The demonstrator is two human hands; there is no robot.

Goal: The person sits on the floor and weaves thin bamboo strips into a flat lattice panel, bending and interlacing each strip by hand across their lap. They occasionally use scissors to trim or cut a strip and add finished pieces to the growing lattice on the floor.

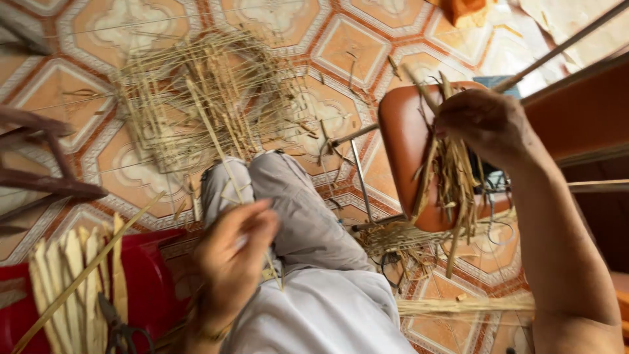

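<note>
My right hand (483, 121) is raised over a brown stool seat (401, 141) and grips a bunch of dry straw-coloured strips (452, 180) that hang down from the fist. My left hand (230, 252) hovers above my grey trouser leg (298, 216) with its fingers pinched on a single thin strip (216, 141) that runs up toward the floor pile. The left hand is blurred. The two hands are well apart, with my knee between them.
A tangled heap of thin strips (203, 98) lies on the patterned orange tile floor (341, 52). A red stool (147, 282) at lower left carries flat pale slats (65, 282) and dark scissors (118, 328). More straw (400, 239) lies under the brown stool. Dark chair legs (46, 177) stand at left.
</note>
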